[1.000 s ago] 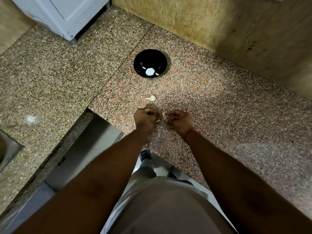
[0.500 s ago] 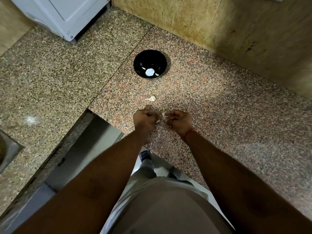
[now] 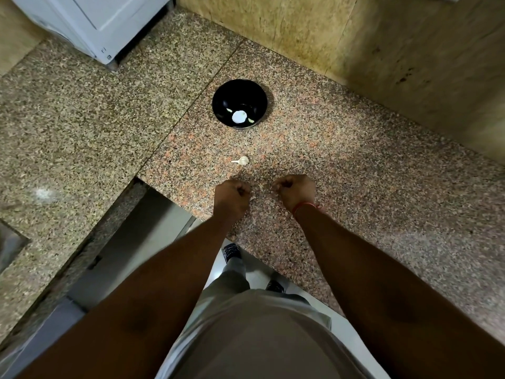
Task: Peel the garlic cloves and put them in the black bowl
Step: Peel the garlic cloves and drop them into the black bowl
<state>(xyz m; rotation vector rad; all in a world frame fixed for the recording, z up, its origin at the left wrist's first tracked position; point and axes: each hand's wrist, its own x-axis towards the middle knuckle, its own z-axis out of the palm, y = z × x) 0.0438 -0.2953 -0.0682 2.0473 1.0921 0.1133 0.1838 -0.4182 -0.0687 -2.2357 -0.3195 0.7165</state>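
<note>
The black bowl stands at the back of the granite counter with a few pale pieces in its bottom. An unpeeled garlic clove with a thin tail lies on the counter between the bowl and my hands. My left hand and my right hand hover side by side just above the counter, a small gap apart. Both have their fingers curled tight. The curled fingers hide what each pinches. A pale bit shows at the left hand's fingertips. Small flakes of garlic skin lie between the hands.
A tan wall runs behind the bowl. A white appliance stands at the back left. The counter's front edge steps back just left of my left hand. A sink corner is at far left.
My hands were close together around a pale piece. They have now pulled apart sideways. The bowl and the lying clove have not moved.
</note>
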